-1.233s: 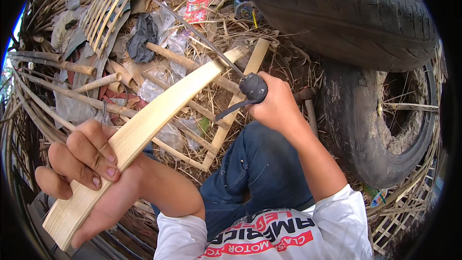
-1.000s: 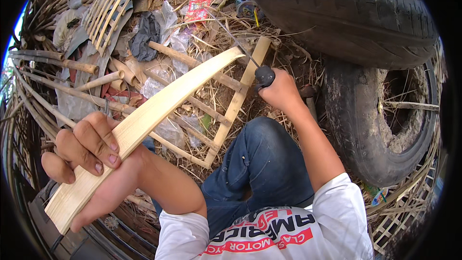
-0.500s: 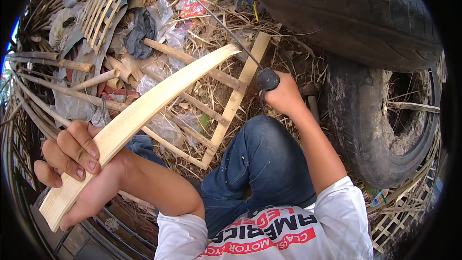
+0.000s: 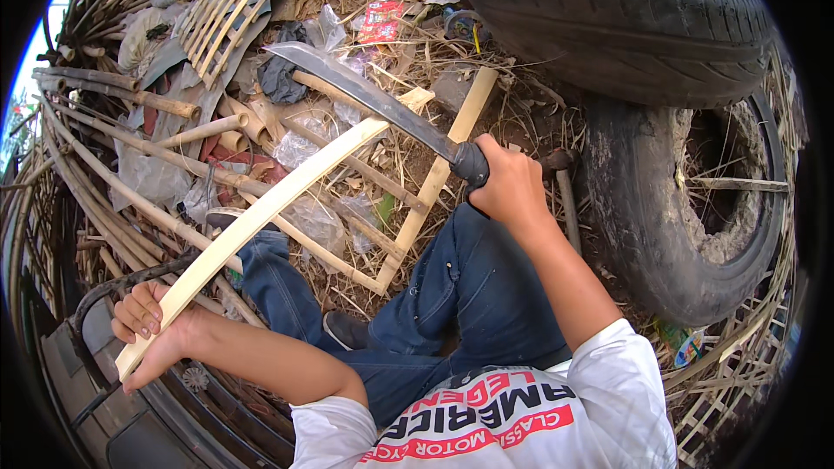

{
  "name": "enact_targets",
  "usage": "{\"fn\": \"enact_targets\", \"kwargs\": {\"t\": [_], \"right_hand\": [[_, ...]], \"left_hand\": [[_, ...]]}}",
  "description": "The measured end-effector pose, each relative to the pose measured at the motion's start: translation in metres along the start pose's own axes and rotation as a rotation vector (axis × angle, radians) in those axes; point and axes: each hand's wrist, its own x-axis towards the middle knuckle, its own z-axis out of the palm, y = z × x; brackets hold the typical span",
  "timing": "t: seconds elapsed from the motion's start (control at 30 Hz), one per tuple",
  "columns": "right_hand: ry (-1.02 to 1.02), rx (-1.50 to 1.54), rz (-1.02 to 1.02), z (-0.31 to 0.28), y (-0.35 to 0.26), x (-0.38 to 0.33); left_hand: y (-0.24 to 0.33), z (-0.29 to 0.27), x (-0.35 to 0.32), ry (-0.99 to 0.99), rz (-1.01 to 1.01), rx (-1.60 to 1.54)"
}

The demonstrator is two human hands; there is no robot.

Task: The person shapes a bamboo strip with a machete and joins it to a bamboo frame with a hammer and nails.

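Note:
My left hand point(image 4: 155, 326) is wrapped round the near end of a long pale split-bamboo strip point(image 4: 252, 224), which slants up and to the right. My right hand point(image 4: 511, 184) grips the dark handle of a machete point(image 4: 365, 97), its blade pointing to the upper left. The broad face of the blade is in view and crosses the strip's far end; a short piece of pale bamboo shows just beyond it. Whether the edge touches or cuts into the strip I cannot tell. Under them lies a ladder-like bamboo frame point(image 4: 426, 200) on the ground.
Two worn tyres point(image 4: 608, 26) stand and lean at the right. A hammer-like tool point(image 4: 565, 200) is beside my right forearm. Bamboo poles point(image 4: 148, 104), a slatted bamboo panel point(image 4: 234, 9) and plastic litter point(image 4: 326, 30) cover the left and far ground. My bent legs point(image 4: 486, 287) are below.
The machete blade has swung left and turned its broad side into view, now over the strip's far end. My left hand and the strip have dropped lower and farther from the camera.

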Motion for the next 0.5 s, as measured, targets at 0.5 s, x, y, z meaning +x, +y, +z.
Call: {"fn": "enact_targets", "kwargs": {"t": [0.5], "right_hand": [[0.038,0.79,0.074,-0.015,-0.071,-0.085]], "left_hand": [[0.103,-0.05,-0.03,0.197,0.101,-0.104]]}}
